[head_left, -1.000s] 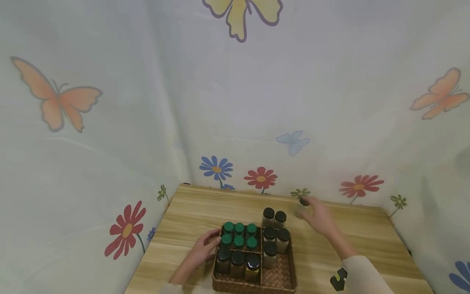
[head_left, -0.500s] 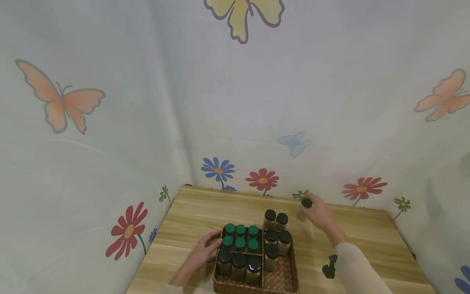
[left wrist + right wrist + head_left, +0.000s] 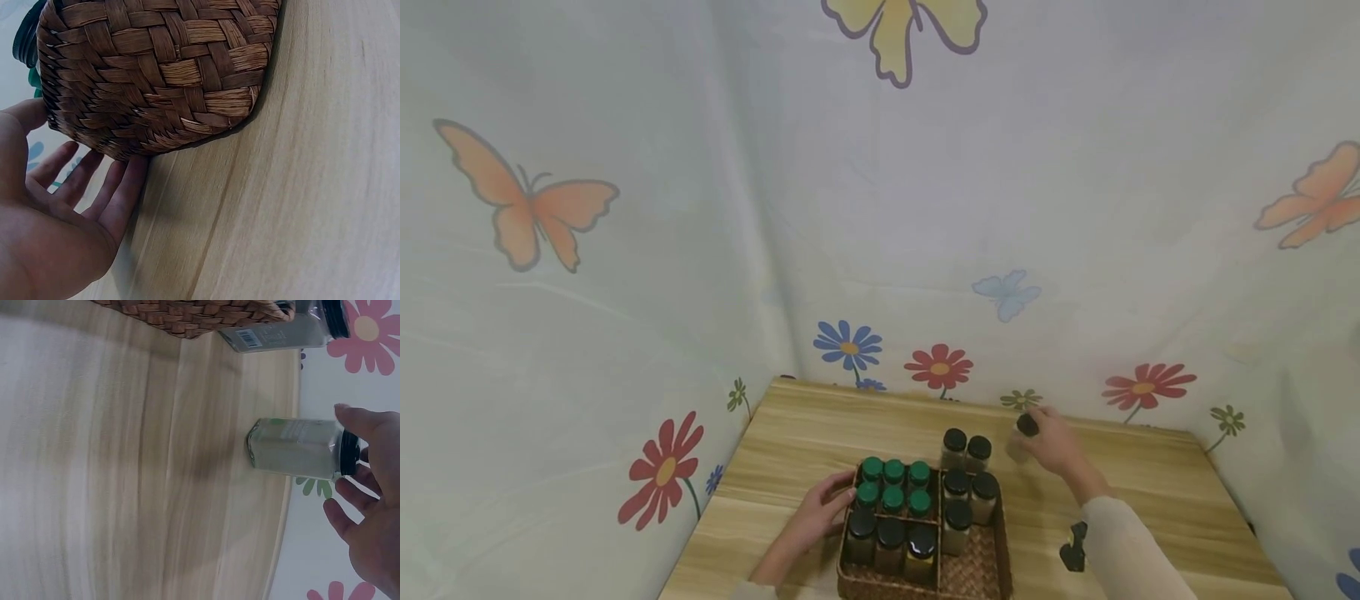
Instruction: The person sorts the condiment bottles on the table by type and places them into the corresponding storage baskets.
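My right hand [image 3: 1055, 442] has its thumb and fingers round the black lid of a clear glass jar [image 3: 294, 447], at the back of the table. The jar is upright and pale inside, close over or on the wood. At the left side of a divided woven basket [image 3: 169, 69], my left hand [image 3: 814, 512] touches the wall with relaxed fingers, thumb near the rim. In the basket stand several green-lidded jars [image 3: 892, 498], three black-lidded jars [image 3: 891, 542] in front of them, and three more black-lidded jars [image 3: 957, 521] in the right compartment, whose front part shows bare weave.
Two black-lidded jars [image 3: 954, 446] stand on the wooden table [image 3: 850, 417] just behind the basket. A small black object [image 3: 1073, 546] with a yellow patch lies near my right sleeve. A patterned cloth wall [image 3: 850, 208] closes in the back and sides.
My right hand has shifted slightly down with the jar, and its lid now sits lower in the head view. My left hand stays at the basket; the basket jars keep their places.
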`<act>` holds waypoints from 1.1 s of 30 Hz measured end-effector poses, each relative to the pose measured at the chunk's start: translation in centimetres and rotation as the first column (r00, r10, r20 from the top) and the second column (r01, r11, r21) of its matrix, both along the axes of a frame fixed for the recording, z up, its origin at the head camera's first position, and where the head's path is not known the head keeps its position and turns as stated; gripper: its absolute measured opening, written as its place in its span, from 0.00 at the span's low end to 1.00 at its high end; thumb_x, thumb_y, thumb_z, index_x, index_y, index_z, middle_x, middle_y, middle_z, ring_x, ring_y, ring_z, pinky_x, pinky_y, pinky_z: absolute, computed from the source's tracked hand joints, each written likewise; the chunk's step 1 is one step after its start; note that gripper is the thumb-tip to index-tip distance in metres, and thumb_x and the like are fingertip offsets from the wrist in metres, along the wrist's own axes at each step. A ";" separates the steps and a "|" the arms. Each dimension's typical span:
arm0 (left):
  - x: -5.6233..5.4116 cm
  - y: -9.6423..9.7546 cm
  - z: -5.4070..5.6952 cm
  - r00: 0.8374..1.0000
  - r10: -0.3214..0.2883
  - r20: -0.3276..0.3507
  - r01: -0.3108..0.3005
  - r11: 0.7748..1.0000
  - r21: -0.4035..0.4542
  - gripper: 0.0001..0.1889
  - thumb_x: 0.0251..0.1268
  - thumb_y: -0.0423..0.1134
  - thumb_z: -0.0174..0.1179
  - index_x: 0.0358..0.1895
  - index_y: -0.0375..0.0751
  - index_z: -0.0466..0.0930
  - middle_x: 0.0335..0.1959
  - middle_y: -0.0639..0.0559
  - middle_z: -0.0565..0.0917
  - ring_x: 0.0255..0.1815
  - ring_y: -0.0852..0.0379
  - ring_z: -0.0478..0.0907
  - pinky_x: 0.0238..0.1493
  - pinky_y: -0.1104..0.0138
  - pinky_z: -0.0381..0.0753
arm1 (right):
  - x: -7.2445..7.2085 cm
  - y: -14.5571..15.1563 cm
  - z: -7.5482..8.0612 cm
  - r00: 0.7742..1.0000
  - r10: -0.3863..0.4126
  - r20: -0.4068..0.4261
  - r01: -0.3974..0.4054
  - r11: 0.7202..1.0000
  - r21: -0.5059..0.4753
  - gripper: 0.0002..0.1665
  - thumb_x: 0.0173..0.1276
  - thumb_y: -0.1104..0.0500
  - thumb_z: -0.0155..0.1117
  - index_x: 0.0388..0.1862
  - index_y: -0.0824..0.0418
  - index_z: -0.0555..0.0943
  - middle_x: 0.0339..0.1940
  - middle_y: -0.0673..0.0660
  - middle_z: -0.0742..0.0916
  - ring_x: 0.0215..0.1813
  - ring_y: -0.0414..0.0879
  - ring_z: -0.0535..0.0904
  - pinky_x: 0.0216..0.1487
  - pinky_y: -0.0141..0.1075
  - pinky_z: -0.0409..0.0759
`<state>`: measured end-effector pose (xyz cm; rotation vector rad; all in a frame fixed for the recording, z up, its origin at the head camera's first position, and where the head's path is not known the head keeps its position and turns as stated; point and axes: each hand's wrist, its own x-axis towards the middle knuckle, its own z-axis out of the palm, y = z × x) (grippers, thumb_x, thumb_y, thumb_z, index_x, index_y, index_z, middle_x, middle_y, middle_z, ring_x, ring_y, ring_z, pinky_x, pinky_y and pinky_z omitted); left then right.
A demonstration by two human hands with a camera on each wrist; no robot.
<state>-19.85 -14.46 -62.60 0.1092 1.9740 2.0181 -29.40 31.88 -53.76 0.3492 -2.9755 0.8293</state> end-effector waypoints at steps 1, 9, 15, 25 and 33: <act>0.0 0.0 0.0 1.000 -0.002 0.001 0.002 1.000 0.003 0.33 0.83 0.50 0.59 0.79 0.35 0.65 0.78 0.30 0.66 0.71 0.40 0.75 0.59 0.46 0.86 | 0.1 0.0 0.0 1.000 -0.004 0.000 0.004 1.000 0.004 0.41 0.75 0.53 0.71 0.75 0.77 0.69 0.70 0.81 0.72 0.67 0.80 0.72 0.66 0.71 0.74; 0.1 0.2 0.1 1.000 -0.007 0.009 0.007 1.000 0.003 0.33 0.83 0.50 0.59 0.80 0.34 0.65 0.79 0.30 0.66 0.71 0.40 0.75 0.59 0.46 0.86 | 0.8 0.5 -1.4 0.994 0.018 -0.105 -0.019 1.000 -0.010 0.33 0.66 0.58 0.79 0.64 0.73 0.79 0.62 0.76 0.82 0.61 0.74 0.79 0.63 0.68 0.78; 0.1 0.2 0.2 1.000 0.002 -0.001 -0.002 1.000 -0.008 0.33 0.83 0.50 0.59 0.79 0.34 0.65 0.79 0.30 0.66 0.72 0.38 0.74 0.59 0.46 0.86 | 1.2 0.5 -2.3 0.990 -0.018 -0.141 0.009 0.998 -0.062 0.29 0.63 0.59 0.82 0.57 0.73 0.81 0.49 0.70 0.88 0.50 0.67 0.84 0.52 0.63 0.83; 0.1 0.2 0.5 1.000 0.003 -0.010 -0.004 1.000 -0.020 0.33 0.83 0.50 0.58 0.80 0.34 0.65 0.79 0.29 0.66 0.74 0.33 0.71 0.58 0.44 0.86 | 1.9 -0.1 -1.9 0.989 -0.136 -0.052 0.129 0.984 -0.126 0.26 0.66 0.59 0.79 0.54 0.75 0.82 0.46 0.69 0.88 0.48 0.64 0.85 0.49 0.60 0.84; 0.3 0.2 0.6 1.000 0.001 -0.015 -0.002 0.999 -0.032 0.33 0.83 0.50 0.58 0.80 0.34 0.64 0.79 0.29 0.66 0.73 0.34 0.72 0.58 0.44 0.86 | 2.4 0.4 -1.8 0.993 -0.085 -0.076 0.071 0.983 -0.169 0.23 0.65 0.57 0.81 0.51 0.69 0.84 0.42 0.62 0.89 0.45 0.58 0.85 0.47 0.54 0.85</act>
